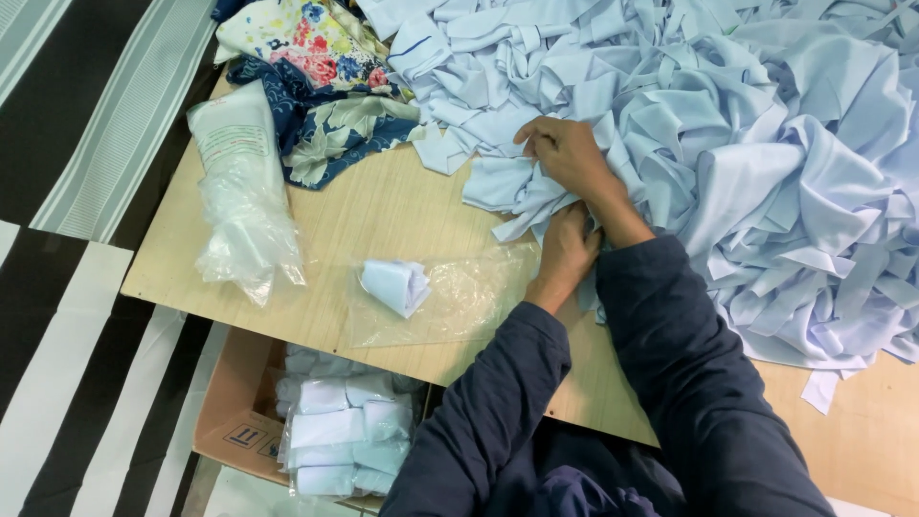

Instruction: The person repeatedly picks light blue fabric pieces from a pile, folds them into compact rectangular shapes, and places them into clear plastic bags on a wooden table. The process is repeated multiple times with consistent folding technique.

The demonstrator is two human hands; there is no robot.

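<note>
A big heap of pale blue cloth pieces (747,144) covers the right of the wooden table (383,211). My right hand (567,153) grips a fold of pale blue cloth at the heap's left edge. My left hand (565,254) sits just below it, fingers closed on the same bunch of cloth. Both arms wear dark blue sleeves. To the left of my hands, a small rolled pale blue piece (395,285) rests on a flat clear plastic bag (440,299).
A crumpled clear plastic bag stack (241,191) lies at the table's left. Floral fabrics (316,77) are piled at the back left. Under the table edge, a cardboard box (239,412) holds bagged folded pieces (345,431). The floor covering has black and white stripes (67,287).
</note>
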